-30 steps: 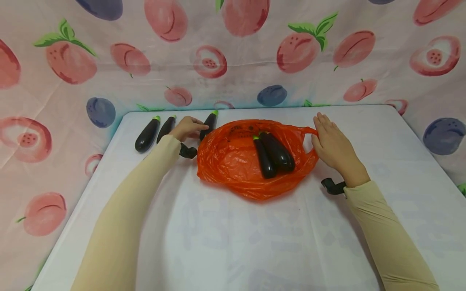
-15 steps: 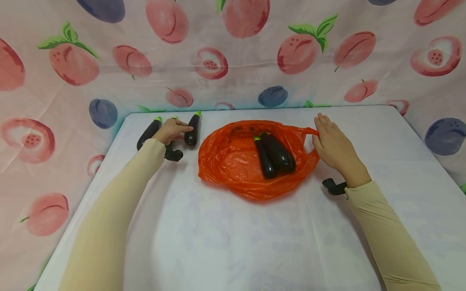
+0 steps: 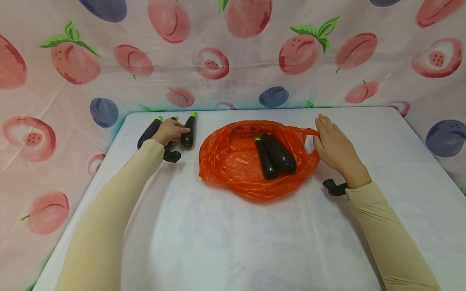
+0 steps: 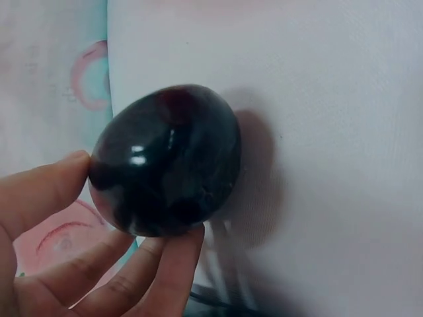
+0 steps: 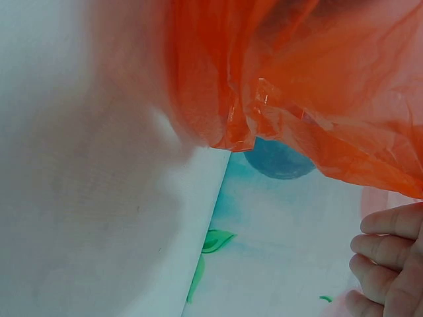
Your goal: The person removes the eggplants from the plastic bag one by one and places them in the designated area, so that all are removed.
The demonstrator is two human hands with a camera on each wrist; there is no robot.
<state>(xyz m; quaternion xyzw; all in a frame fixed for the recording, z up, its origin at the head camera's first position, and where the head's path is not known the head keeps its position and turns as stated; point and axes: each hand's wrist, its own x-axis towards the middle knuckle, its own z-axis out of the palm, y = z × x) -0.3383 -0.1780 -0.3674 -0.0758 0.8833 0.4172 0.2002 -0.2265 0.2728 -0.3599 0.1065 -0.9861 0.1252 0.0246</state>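
Observation:
In the head view my left hand [image 3: 170,131] holds a dark eggplant [image 3: 188,131] with a green cap, between thumb and fingers. The left wrist view shows the rounded end of this eggplant [image 4: 165,162], thumb on one side and fingertips underneath. At the right, my right hand [image 3: 336,147] lies with straight fingers against the handle of an orange plastic bag [image 3: 233,155]. The bag lies spread with its mouth upward, and two eggplants [image 3: 278,153] rest inside. In the right wrist view, the bag's side [image 5: 291,79] hangs near the fingers [image 5: 390,251].
Left of the left hand lies another eggplant [image 3: 148,133], partly covered. A further one shows mainly its green cap [image 3: 174,117] behind that hand. A white cloth [image 3: 233,242] covers the table. A fruit-print curtain [image 3: 247,60] stands along the back edge.
My left hand has moved left, away from the bag, with the eggplant in its fingers. It shifts only slightly over the last half second. The right hand and bag stay put.

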